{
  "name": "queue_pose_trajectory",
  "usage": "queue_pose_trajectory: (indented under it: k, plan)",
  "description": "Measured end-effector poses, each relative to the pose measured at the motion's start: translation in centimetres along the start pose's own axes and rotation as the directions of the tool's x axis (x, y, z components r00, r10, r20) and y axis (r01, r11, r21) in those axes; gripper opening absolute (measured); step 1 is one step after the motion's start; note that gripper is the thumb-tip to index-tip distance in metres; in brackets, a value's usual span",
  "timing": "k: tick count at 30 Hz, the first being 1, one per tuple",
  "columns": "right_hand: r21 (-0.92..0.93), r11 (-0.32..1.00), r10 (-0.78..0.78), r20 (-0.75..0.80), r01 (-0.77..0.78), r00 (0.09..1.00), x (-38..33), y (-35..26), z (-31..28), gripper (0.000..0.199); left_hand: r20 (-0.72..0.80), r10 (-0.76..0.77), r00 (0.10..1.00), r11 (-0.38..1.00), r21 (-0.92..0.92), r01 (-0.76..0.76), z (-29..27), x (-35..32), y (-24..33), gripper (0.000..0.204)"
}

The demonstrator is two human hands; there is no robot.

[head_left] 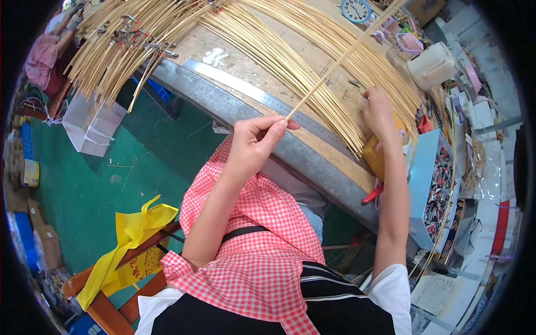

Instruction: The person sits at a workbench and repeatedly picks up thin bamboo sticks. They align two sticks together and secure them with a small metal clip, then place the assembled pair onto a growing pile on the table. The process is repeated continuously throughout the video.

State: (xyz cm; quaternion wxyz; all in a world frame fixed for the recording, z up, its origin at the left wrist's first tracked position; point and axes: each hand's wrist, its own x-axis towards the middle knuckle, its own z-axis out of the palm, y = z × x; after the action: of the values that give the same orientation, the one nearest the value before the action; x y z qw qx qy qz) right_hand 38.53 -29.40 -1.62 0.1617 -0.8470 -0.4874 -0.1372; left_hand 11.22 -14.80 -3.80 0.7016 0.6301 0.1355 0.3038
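Thin pale stick (341, 60), wood-like, slants above table (240, 64); lower end pinched between thumb and fingers of left hand (252, 148). Right hand (381, 111) over table, fingers curled, contents cannot be told. Step judged: single-stick handling; next move calls for steady pinch. Beyond: slender stick bundle (279, 72), flat metal ruler (223, 78).

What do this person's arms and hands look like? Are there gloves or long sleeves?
No gloves: the left hand and right hand are both bare. The forearms are bare too, with no watch or bracelet that I can see. The sleeves are short and white.
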Motion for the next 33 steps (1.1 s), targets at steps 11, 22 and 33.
queue_pose_trajectory:
  k: [11,22,33]
  plan:
    - [0.886,0.405,0.238,0.136,-0.225,0.962,-9.1,-14.0,-4.5,0.027,0.145,0.079,0.986,0.995,0.054,-0.088,2.0,-0.7,0.0,0.018]
    - [0.992,0.014,0.34,0.115,-0.127,0.933,-10.3,-14.3,-2.9,0.027,0.226,0.04,0.973,0.99,0.121,-0.068,3.0,-1.4,0.2,0.015]
    - [0.991,-0.081,0.383,0.13,-0.107,0.915,-10.7,-14.3,-2.6,0.027,0.264,0.097,0.96,0.976,0.162,-0.143,3.1,-1.4,-0.2,0.014]
